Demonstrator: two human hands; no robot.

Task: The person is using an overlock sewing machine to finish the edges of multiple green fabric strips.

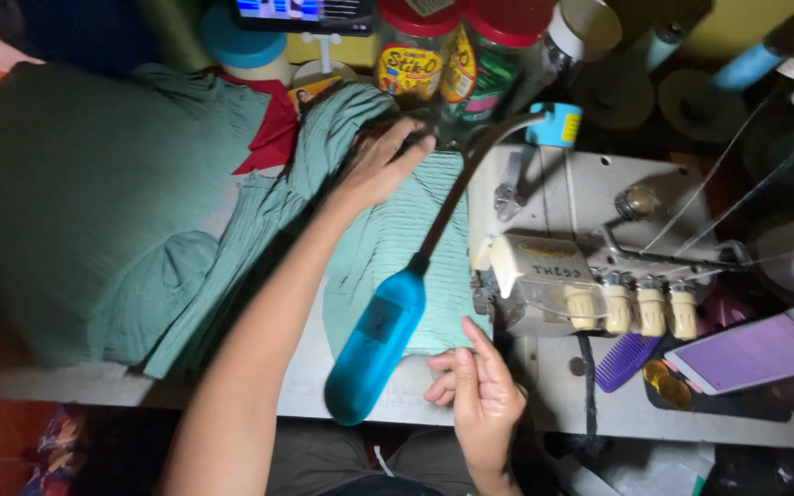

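A crinkled mint-green cloth (379,248) lies spread on the white sewing table (599,413), running up to the cream overlock sewing machine (581,266). My left hand (380,163) reaches far across and presses on the cloth's far end, fingers bent over a fold. My right hand (475,386) holds the near edge of the cloth between thumb and fingers, close to the machine's foot. A blue lamp head (377,342) on a dark bendable neck hangs over the cloth between my hands and hides part of it.
A heap of darker green cloth (75,202) and a red piece (273,129) lie at left. Red-lidded jars (434,46) stand at the back. Thread cones (765,55) stand at right. A purple comb (625,360), coins (668,384) and a phone (754,349) lie right of the machine.
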